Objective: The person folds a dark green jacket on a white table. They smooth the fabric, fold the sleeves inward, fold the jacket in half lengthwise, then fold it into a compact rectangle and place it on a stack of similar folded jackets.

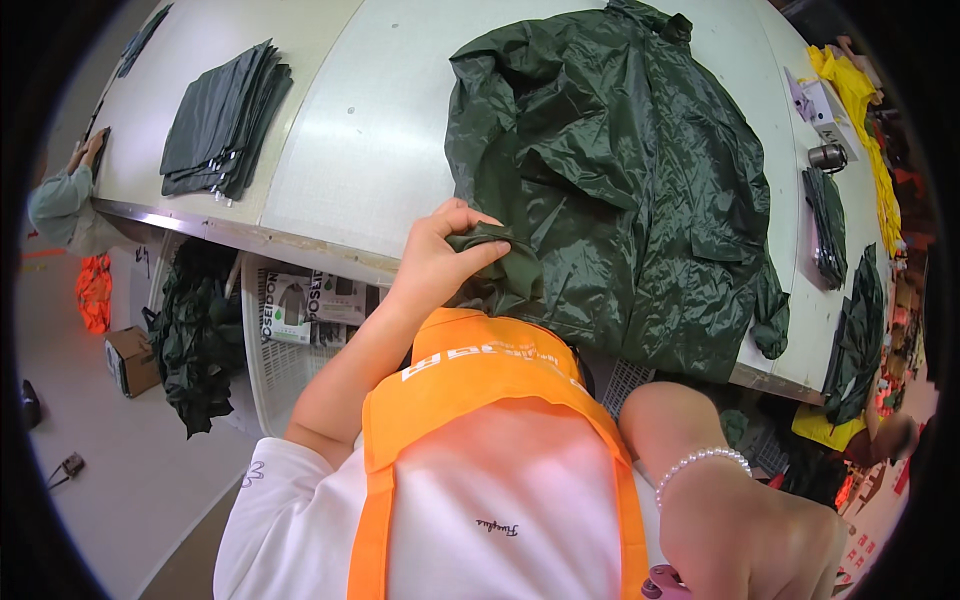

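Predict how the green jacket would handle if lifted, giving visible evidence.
The jacket would probably hang floppy, since it lies in loose creases. It looks thin, so likely light for its size: the left grip pinches part of it into a small fold. Its glossy surface suggests it may slide easily.

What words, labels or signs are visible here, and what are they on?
I won't copy the wording, but it stands here:
Bold dark lettering: packages in the white basket.
White lettering: orange apron; its smaller line is too small to read.
Dark script: white shirt.
Dark lettering: white box.
Red marks, lower right: too blurred.
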Motion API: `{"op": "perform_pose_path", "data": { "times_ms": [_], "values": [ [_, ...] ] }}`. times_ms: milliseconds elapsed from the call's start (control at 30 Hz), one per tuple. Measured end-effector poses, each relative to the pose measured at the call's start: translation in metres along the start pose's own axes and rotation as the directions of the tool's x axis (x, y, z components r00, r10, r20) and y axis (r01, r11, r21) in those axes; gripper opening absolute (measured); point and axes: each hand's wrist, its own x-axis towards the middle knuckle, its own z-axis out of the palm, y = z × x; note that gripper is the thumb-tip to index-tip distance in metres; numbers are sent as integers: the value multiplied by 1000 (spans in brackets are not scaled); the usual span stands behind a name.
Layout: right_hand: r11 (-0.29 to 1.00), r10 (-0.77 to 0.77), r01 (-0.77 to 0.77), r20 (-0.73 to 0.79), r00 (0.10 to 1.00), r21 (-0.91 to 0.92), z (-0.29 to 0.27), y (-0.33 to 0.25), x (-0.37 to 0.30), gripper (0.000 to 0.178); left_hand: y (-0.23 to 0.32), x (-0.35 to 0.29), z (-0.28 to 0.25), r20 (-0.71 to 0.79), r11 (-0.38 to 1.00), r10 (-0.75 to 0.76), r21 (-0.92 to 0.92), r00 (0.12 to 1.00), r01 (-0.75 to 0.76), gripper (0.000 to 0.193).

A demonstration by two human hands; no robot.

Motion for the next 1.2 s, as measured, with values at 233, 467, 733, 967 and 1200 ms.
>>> {"op": "perform_pose_path", "data": {
  "times_ms": [233,467,733,967,1200],
  "values": [
    [997,47,-50,35,998,66,-7,3,3,38,-1,0,1,2,997,77,6,997,-77,15],
    [38,248,-805,-775,581,-592,-101,39,-112,13,3,0,2,-40,978,184,105,982,-179,15],
    [-182,293,-723,-739,607,-666,-100,53,-130,7,3,-4,6,-45,881,251,425,967,-208,19],
    [-119,435,-877,-818,375,-465,-123,51,-122,2,3,-5,8,96,897,194,386,976,-216,20],
    [-192,287,-849,-855,431,-492,-126,62,-126,27,-16,-2,-10,92,930,9,-367,996,25,16]
  ]
}}
